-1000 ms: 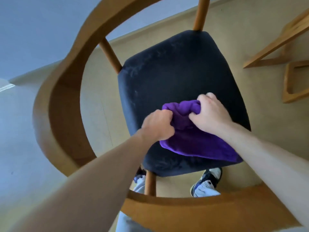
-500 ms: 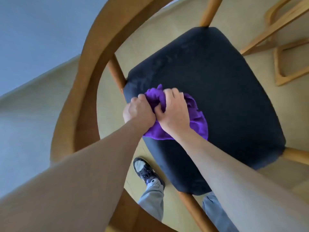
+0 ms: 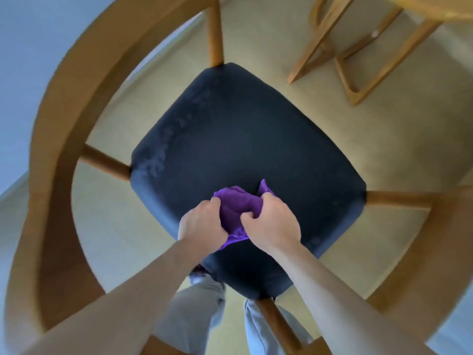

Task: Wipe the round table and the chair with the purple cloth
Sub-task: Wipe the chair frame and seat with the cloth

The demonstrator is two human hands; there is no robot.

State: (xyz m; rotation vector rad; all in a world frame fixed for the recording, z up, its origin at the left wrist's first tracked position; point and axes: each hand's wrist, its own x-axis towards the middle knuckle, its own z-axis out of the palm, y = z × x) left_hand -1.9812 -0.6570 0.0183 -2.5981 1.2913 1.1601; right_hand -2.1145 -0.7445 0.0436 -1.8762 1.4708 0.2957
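The person is bending over the chair (image 3: 84, 103) and is looking straight down on its dark blue seat (image 3: 245, 139). Both hands are holding the purple cloth (image 3: 238, 208), which is bunched up and is lying on the near part of the seat, close to the front corner. The left hand (image 3: 202, 226) is gripping the left side of the cloth with its fingers closed around the fabric, and the right hand (image 3: 272, 225) is gripping the right side in the same way, its fingers curled into the folds. The two hands are sitting just beside each other. The curved wooden frame is running around the seat. Under the seat, the person's legs in light jeans (image 3: 192, 311) are showing above the beige floor (image 3: 332, 111).
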